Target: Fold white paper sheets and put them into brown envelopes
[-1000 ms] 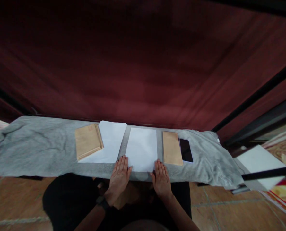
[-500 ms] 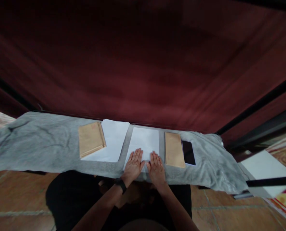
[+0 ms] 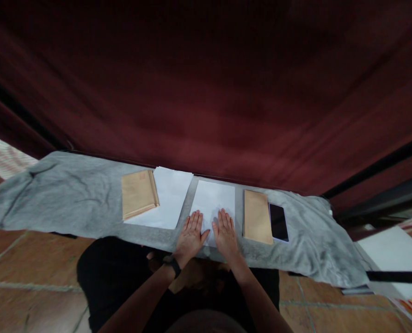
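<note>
A white sheet of paper (image 3: pixel 212 196) lies on the grey cloth in front of me. My left hand (image 3: pixel 191 233) rests flat over its lower left edge, fingers stretched out, a dark band on the wrist. On the lower right part of the same sheet lies my right hand (image 3: pixel 225 231), palm down, fingers extended. Neither hand holds anything. To the left are more white sheets (image 3: pixel 173 199), partly covered by a stack of brown envelopes (image 3: pixel 138 194). A brown envelope (image 3: pixel 257 216) lies right of the middle sheet, beside a dark-screened phone (image 3: pixel 278 223).
The grey cloth (image 3: pixel 77 194) covers a long narrow surface. Behind it rises a dark red fabric wall (image 3: pixel 206 115). A white board (image 3: pixel 396 249) and a black bar (image 3: pixel 396 277) are at the right. Tiled floor (image 3: pixel 32 263) shows below.
The view has shifted a little, so the items on the cloth appear further right. My left hand has moved slightly outward, leaving a wider gap between my hands.
</note>
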A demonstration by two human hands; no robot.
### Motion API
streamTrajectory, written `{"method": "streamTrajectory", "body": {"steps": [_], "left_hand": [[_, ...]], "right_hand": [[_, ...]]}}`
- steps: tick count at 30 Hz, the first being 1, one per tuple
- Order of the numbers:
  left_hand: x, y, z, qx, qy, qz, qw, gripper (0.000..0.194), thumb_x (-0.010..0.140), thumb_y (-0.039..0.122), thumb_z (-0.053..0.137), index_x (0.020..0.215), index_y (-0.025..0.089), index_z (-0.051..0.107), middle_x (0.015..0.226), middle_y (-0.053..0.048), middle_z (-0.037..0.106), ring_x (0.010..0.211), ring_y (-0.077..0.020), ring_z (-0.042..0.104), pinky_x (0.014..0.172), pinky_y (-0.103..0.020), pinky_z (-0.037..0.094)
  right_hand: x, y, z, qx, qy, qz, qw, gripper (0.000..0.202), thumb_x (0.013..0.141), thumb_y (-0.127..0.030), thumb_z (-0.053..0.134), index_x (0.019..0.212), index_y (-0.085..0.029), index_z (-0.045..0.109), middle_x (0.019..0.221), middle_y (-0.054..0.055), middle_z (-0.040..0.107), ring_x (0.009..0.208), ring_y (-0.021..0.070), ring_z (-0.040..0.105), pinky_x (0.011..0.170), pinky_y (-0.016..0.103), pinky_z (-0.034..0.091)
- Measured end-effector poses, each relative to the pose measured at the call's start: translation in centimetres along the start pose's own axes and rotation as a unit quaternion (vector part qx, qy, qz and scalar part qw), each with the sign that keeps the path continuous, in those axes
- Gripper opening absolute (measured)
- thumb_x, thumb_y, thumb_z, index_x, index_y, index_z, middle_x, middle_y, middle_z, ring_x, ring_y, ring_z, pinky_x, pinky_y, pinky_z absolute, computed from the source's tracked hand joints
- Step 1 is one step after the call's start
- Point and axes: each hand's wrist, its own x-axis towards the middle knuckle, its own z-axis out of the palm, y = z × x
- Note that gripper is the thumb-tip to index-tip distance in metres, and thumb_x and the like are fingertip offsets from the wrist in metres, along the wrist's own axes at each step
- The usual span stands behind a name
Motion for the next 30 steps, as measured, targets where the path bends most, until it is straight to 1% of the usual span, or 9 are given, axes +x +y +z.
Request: {"method": "streamTrajectory", "body": {"steps": [4, 8, 13, 18, 21, 23, 25, 28, 30], "left_hand": [[0.0, -0.1, 0.0, 0.0, 0.001, 0.004, 1.0, 0.069, 0.099, 0.05, 0.038, 0.152, 0.006, 0.033, 0.155, -0.019, 0.04, 0.148, -0.0271, 0.029, 0.122, -0.046, 0.026], [-0.2, -0.2, 0.0, -0.006, -0.002, 0.001, 1.0, 0.069, 0.099, 0.05, 0.038, 0.153, 0.006, 0.032, 0.155, -0.018, 0.04, 0.148, -0.027, 0.029, 0.122, -0.046, 0.026], [0.4, 0.5, 0.5, -0.019, 0.009, -0.01, 1.0, 0.063, 0.101, 0.04, 0.035, 0.155, 0.008, 0.028, 0.156, -0.017, 0.038, 0.149, -0.027, 0.028, 0.122, -0.049, 0.025], [3.4, 3.3, 1.7, -0.044, -0.03, 0.051, 0.997, 0.056, 0.103, 0.034, 0.031, 0.153, 0.009, 0.031, 0.159, -0.014, 0.035, 0.149, -0.0226, 0.027, 0.123, -0.045, 0.024], [5.8, 3.9, 2.5, -0.049, -0.047, 0.047, 0.997, 0.056, 0.103, 0.039, 0.03, 0.15, 0.009, 0.038, 0.158, -0.014, 0.037, 0.148, -0.0229, 0.03, 0.122, -0.045, 0.025], [6.9, 3.1, 2.9, -0.045, -0.04, 0.035, 0.998, 0.058, 0.103, 0.042, 0.029, 0.149, 0.008, 0.04, 0.157, -0.015, 0.038, 0.148, -0.0241, 0.03, 0.122, -0.046, 0.026], [7.6, 1.5, 3.1, -0.036, -0.022, 0.02, 0.999, 0.059, 0.103, 0.041, 0.028, 0.15, 0.007, 0.038, 0.156, -0.016, 0.039, 0.148, -0.0248, 0.029, 0.121, -0.046, 0.026], [7.8, -1.2, 3.2, -0.021, -0.001, -0.015, 1.0, 0.059, 0.103, 0.039, 0.028, 0.153, 0.009, 0.033, 0.156, -0.016, 0.038, 0.149, -0.0245, 0.028, 0.122, -0.047, 0.024], [7.7, -2.3, 3.1, -0.013, -0.003, -0.029, 0.999, 0.06, 0.102, 0.039, 0.029, 0.153, 0.007, 0.033, 0.156, -0.016, 0.038, 0.149, -0.0251, 0.028, 0.122, -0.046, 0.024]], "right_hand": [[0.6, 0.6, 0.5, -0.007, 0.008, -0.014, 1.0, 0.053, 0.104, -0.032, 0.035, 0.15, -0.007, 0.038, 0.154, 0.02, 0.041, 0.144, 0.028, 0.036, 0.116, 0.05, 0.032], [-0.3, 1.6, 0.6, -0.025, 0.023, 0.019, 0.999, 0.058, 0.105, -0.038, 0.033, 0.152, -0.004, 0.034, 0.154, 0.022, 0.039, 0.144, 0.0291, 0.036, 0.116, 0.05, 0.032], [-0.6, 1.7, 0.6, -0.031, 0.027, 0.029, 0.999, 0.06, 0.105, -0.04, 0.032, 0.153, -0.004, 0.031, 0.155, 0.023, 0.038, 0.144, 0.0294, 0.035, 0.116, 0.05, 0.031], [-0.7, 1.5, 0.2, -0.037, 0.019, 0.014, 0.999, 0.057, 0.103, -0.031, 0.031, 0.153, -0.004, 0.03, 0.157, 0.022, 0.034, 0.146, 0.0299, 0.033, 0.116, 0.05, 0.03], [-0.6, 1.5, 0.1, -0.04, 0.017, 0.006, 0.999, 0.054, 0.102, -0.025, 0.029, 0.152, -0.004, 0.033, 0.157, 0.021, 0.035, 0.147, 0.0295, 0.031, 0.117, 0.05, 0.029], [-0.6, 1.6, 0.3, -0.039, 0.022, 0.006, 0.999, 0.055, 0.104, -0.03, 0.03, 0.152, -0.003, 0.034, 0.156, 0.022, 0.036, 0.146, 0.03, 0.032, 0.116, 0.05, 0.03], [-0.6, 1.6, 0.5, -0.036, 0.03, 0.012, 0.999, 0.058, 0.104, -0.036, 0.032, 0.153, -0.004, 0.032, 0.156, 0.022, 0.037, 0.145, 0.0301, 0.034, 0.115, 0.05, 0.032], [-0.8, 1.9, 0.9, -0.032, 0.039, 0.02, 0.999, 0.06, 0.105, -0.039, 0.032, 0.154, -0.005, 0.029, 0.155, 0.022, 0.037, 0.144, 0.0296, 0.036, 0.115, 0.049, 0.034], [-0.8, 2.1, 1.1, -0.031, 0.038, 0.023, 0.999, 0.059, 0.105, -0.039, 0.032, 0.153, -0.005, 0.03, 0.155, 0.023, 0.038, 0.144, 0.0298, 0.037, 0.115, 0.05, 0.034]]}}
